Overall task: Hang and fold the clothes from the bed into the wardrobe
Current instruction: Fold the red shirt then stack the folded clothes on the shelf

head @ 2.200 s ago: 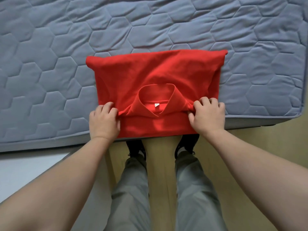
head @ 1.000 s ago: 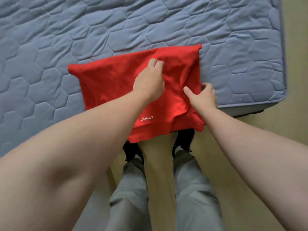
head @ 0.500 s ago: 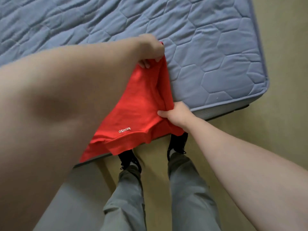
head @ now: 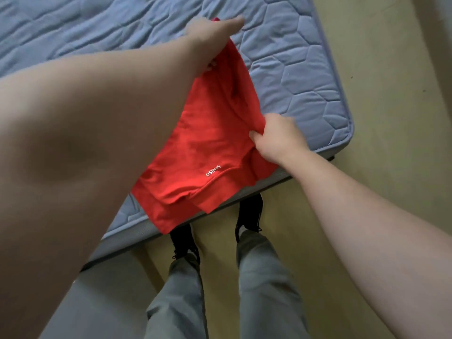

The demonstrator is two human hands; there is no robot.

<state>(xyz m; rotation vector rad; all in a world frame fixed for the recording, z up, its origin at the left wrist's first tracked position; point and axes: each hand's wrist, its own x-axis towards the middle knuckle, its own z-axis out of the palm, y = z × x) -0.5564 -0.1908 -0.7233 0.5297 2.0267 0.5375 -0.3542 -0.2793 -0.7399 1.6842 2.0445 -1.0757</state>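
Folded red jersey shirt (head: 215, 143): long narrow strip, lying diagonally across the near corner of the blue-grey hexagon-quilted mattress (head: 293, 69). The near end overhangs the mattress edge, above the black shoes (head: 249, 214). Two layers show there, stepped, each ending in a wide hem band. The fabric is smooth in the middle, with creases and a dark shadow fold toward the far end.

Writing: small white "MINISO" print (head: 213, 170) just above the hem band on the top layer, upside down from this view. No other readable text.

Left hand (head: 215, 33): at the far end of the shirt and motion-blurred. The cloth runs out from under the palm and a bit of red shows past the knuckles, so it grips that end. Individual finger positions are not clear.

Right hand (head: 276, 135): fingers curled tight, pinching a bunched fold on the shirt's right edge about midway along.

Grey trousers (head: 264, 277) and a beige floor (head: 391, 118) are below.
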